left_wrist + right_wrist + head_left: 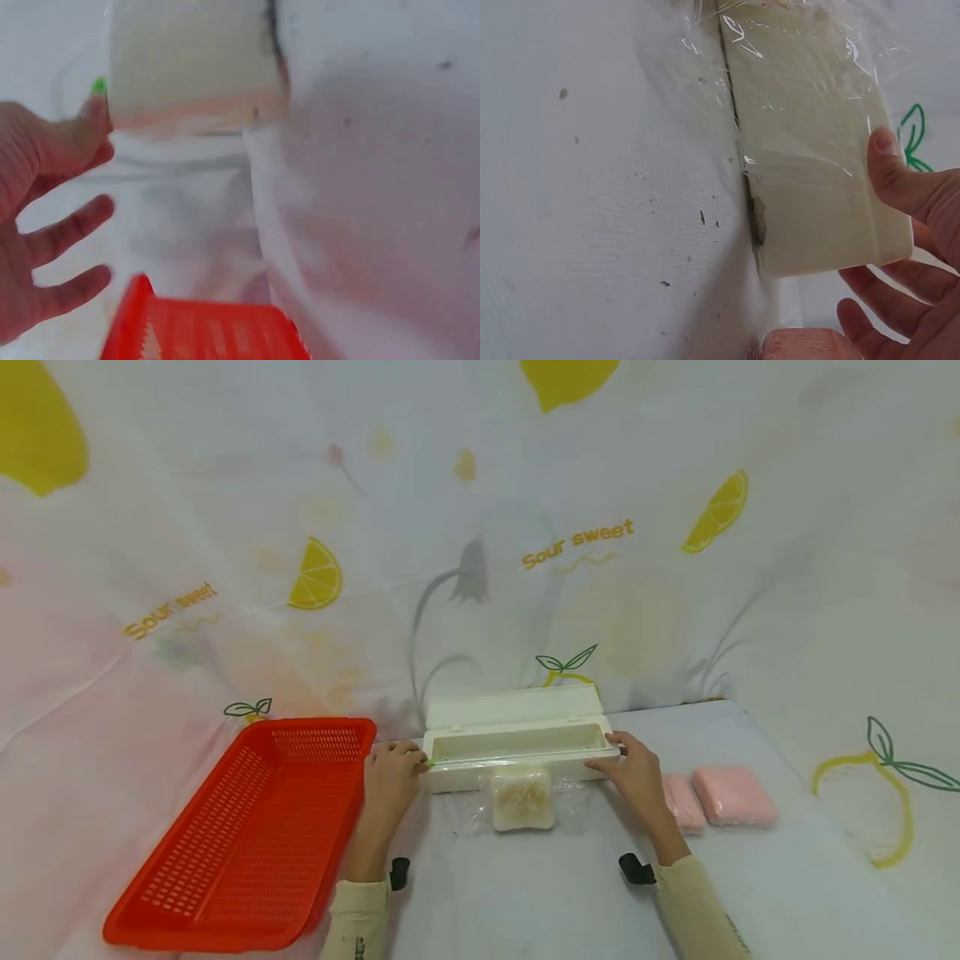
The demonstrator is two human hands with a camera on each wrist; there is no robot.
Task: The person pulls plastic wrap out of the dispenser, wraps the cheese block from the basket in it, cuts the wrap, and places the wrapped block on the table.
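A long white cling film dispenser (459, 779) stands near the wall with its lid (517, 707) raised. Clear film (572, 802) hangs from its front and spreads over a square whitish block (522, 802) with a brownish top. At the dispenser's left end, my left hand (393, 779) pinches a small green tab (99, 85) with the thumb, while its other fingers are spread. My right hand (636, 779) grips the opposite end, thumb on the front face and fingers round the end in the right wrist view. What lies behind the dispenser's end near the left index finger is hidden.
A red plastic basket (318, 893) stands on the left, close to the left forearm. Right of the right hand lie two pink film-wrapped blocks, the nearer a partly covered one (684, 806) and a square one (735, 796). Small dark specks dot the white tablecloth (592, 225).
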